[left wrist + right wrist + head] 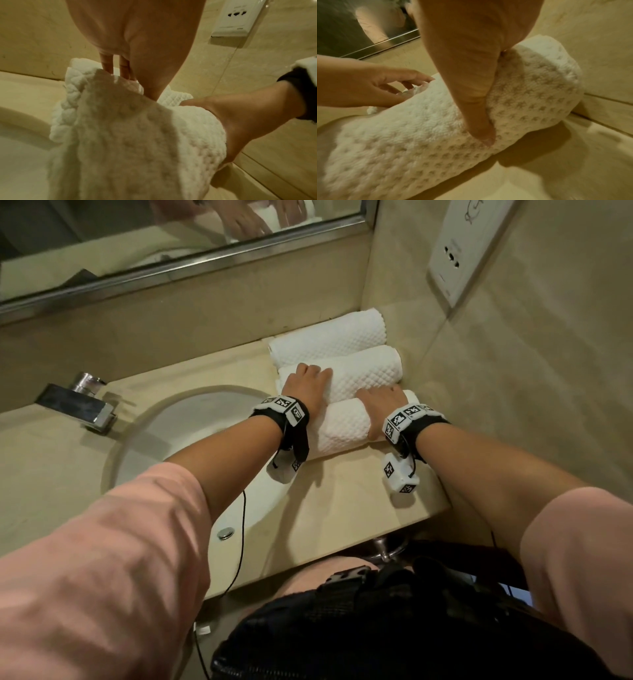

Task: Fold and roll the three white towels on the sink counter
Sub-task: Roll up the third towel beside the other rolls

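Note:
Three white waffle towels lie rolled side by side in the counter's right corner: a far roll (329, 337), a middle roll (366, 371) and a near roll (342, 426) (419, 135) (137, 135). My left hand (308, 381) (385, 83) rests at their left ends, with its straight fingers (108, 65) touching the towel behind the near roll. My right hand (380, 402) wraps over the near roll's right part. Its thumb (481, 121) presses the front and its fingers reach over the top into the seam with the middle roll.
A round sink basin (191, 419) and a chrome faucet (78, 405) lie left of the towels. The mirror (137, 234) runs along the back wall. A wall socket (455, 258) hangs on the right wall, close to the rolls. Bare counter (342, 484) shows in front.

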